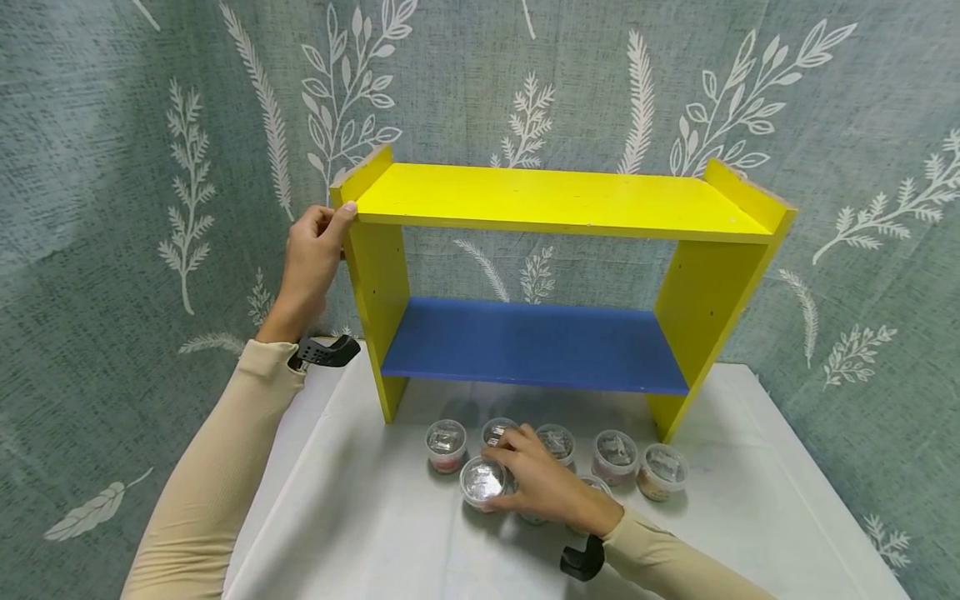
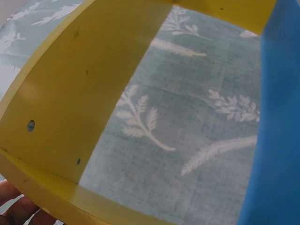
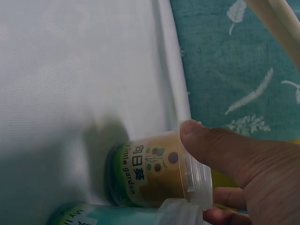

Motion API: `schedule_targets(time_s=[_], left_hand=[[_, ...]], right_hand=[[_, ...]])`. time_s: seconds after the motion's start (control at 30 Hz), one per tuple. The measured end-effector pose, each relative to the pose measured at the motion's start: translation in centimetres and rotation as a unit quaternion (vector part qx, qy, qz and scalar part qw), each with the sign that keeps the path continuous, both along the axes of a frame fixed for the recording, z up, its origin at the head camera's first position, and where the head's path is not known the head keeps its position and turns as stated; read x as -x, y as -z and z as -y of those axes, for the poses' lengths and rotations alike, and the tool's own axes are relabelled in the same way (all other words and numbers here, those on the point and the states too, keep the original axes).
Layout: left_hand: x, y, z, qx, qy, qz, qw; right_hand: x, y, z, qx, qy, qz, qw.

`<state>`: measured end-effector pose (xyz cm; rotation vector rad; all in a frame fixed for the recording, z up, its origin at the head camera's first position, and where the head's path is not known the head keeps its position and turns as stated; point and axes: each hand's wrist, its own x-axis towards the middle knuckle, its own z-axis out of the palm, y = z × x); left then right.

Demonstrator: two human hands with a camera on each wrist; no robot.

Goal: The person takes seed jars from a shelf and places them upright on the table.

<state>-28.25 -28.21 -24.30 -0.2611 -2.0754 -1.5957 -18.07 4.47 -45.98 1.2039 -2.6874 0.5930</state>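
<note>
My left hand [image 1: 311,258] grips the upper left corner of a yellow shelf unit [image 1: 562,198], thumb on the front edge. In the left wrist view its fingers [image 2: 21,210] show behind the yellow side panel [image 2: 79,89]. My right hand [image 1: 547,479] holds a small clear-lidded plastic tub [image 1: 482,479] by the lid, thumb on one side and fingers on the other. The right wrist view shows this tub's label [image 3: 161,164], orange and green, reading "My little garden". A teal tub [image 3: 117,216] sits right beside it.
More lidded tubs stand before the shelf unit, among them a pinkish one [image 1: 446,447] at left and a brownish one [image 1: 663,472] at right; my right hand partly covers several. A blue shelf board [image 1: 536,342] spans the unit. White cloth [image 1: 390,533] covers the table; patterned green fabric [image 1: 465,83] hangs behind.
</note>
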Motion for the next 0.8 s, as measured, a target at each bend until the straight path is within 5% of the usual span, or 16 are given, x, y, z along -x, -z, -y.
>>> schedule_targets(time_s=[0.47, 0.67, 0.8], left_hand=[[0.5, 0.1, 0.0, 0.008, -0.005, -0.006, 0.9999], [-0.1, 0.8, 1.2, 0.060, -0.066, -0.056, 0.9945], [-0.9, 2.1, 2.7, 0.115, -0.125, -0.128, 0.9771]], right_hand=[[1.2, -1.1, -3.7, 0.089, 0.008, -0.012, 0.996], [1.8, -3.0, -7.8, 0.158, 0.072, -0.025, 0.985], [2.0, -4.6, -10.7, 0.175, 0.102, -0.066, 0.977]])
